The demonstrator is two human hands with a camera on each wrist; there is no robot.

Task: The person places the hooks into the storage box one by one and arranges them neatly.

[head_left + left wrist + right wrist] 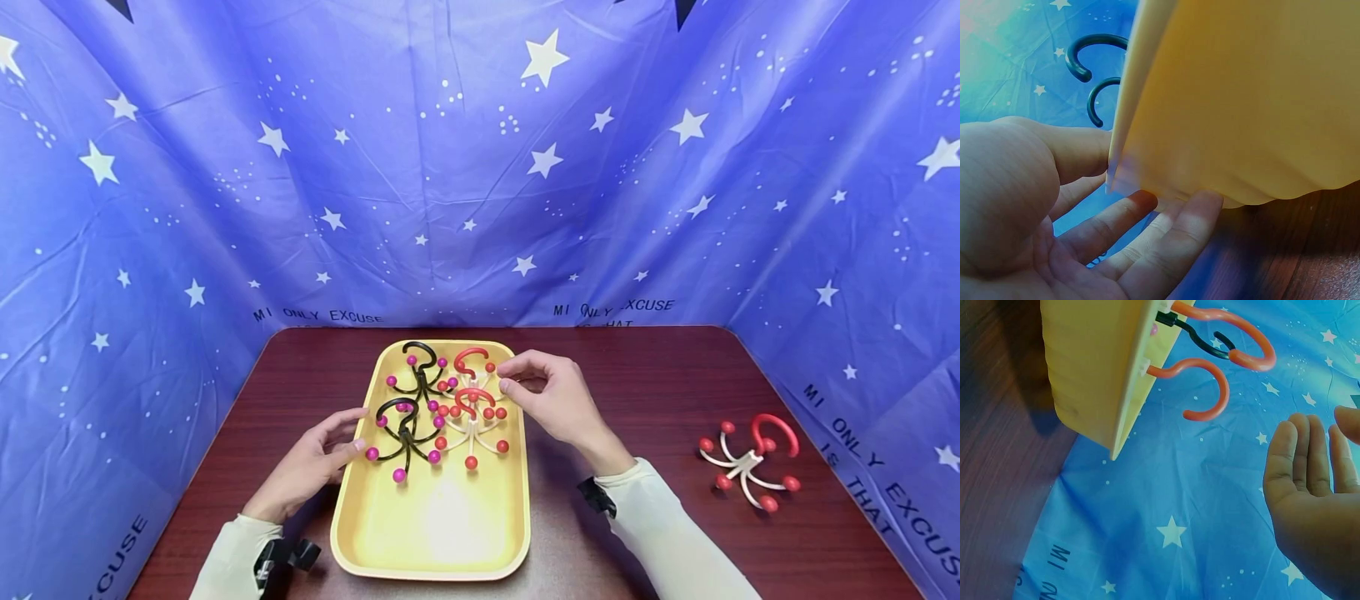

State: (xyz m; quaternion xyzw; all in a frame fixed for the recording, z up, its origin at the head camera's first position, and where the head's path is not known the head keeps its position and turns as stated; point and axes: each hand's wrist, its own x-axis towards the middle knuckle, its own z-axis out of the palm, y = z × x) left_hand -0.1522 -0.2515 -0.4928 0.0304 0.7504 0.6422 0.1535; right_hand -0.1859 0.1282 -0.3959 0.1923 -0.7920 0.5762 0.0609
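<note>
A yellow tray point(420, 537) holds two black multi-arm hanger hooks point(407, 435) with magenta ball tips on its left side. To their right stand two white ones point(472, 427) with red balls and red top hooks point(1213, 394). My left hand point(307, 462) grips the tray's left rim, its thumb point(1082, 153) at the edge and fingers point(1179, 240) against the outer wall. Over the tray's far right edge hovers my right hand point(558, 400), fingers loosely bent and holding nothing. The right wrist view has it apart from the red hooks.
Another white hanger hook point(744, 462) with red balls lies on the dark red wooden table point(622, 367), well to the right. A blue curtain point(450, 167) with white stars surrounds the table at the back and sides.
</note>
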